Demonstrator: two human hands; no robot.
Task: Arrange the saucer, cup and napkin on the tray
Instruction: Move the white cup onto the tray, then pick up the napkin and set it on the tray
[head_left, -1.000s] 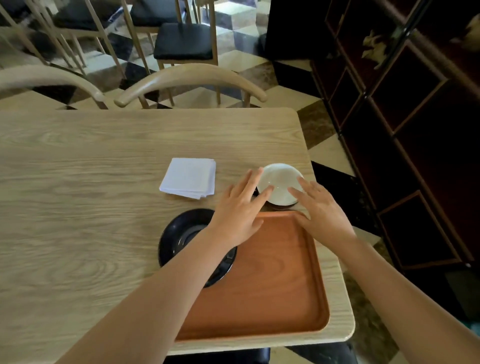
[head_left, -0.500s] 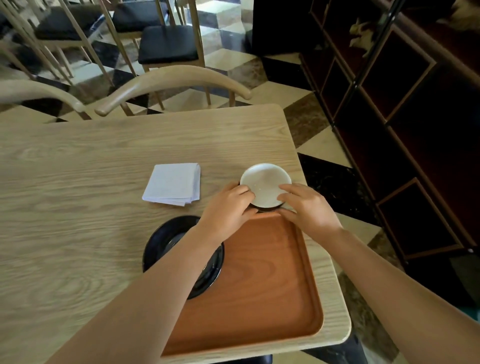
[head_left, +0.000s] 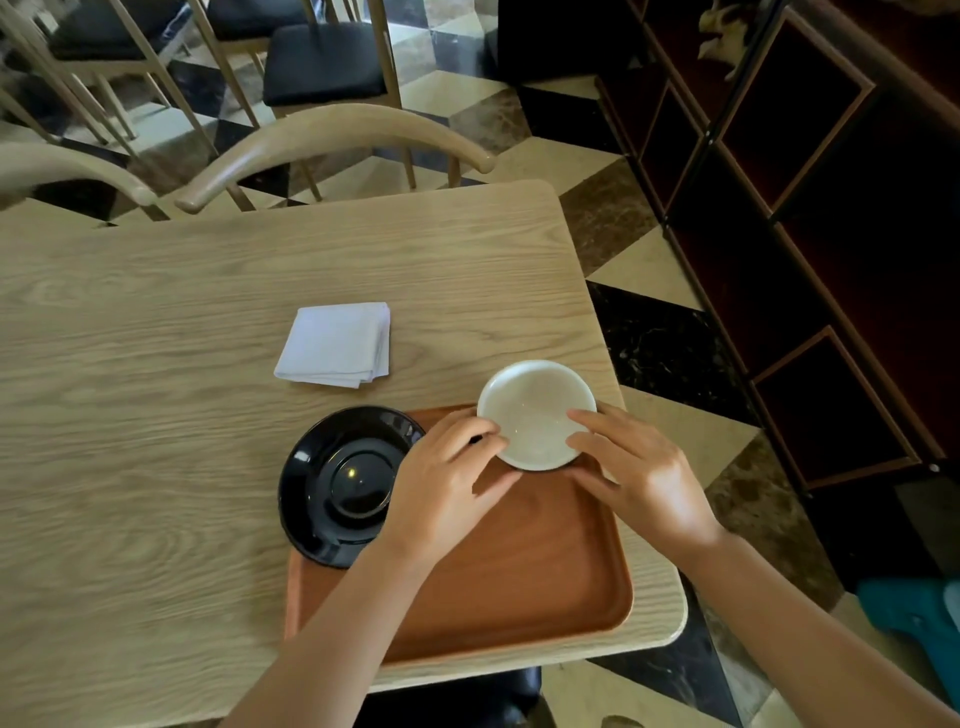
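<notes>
A cup (head_left: 535, 413), white inside and dark outside, is held over the far edge of the brown wooden tray (head_left: 530, 571). My left hand (head_left: 441, 488) grips its left side and my right hand (head_left: 639, 478) grips its right side. A glossy black saucer (head_left: 337, 483) lies half on the tray's left rim and half on the table. A folded white napkin (head_left: 337, 344) rests on the table beyond the saucer, apart from both hands.
The light wooden table (head_left: 156, 415) ends just right of the tray, with its rounded corner near me. Two curved wooden chair backs (head_left: 332, 135) stand at the far edge. A dark wooden cabinet (head_left: 805, 208) lines the right side.
Both hands have closed around the cup and brought it toward me, over the tray's far edge. The saucer and napkin have stayed put; my head has tilted.
</notes>
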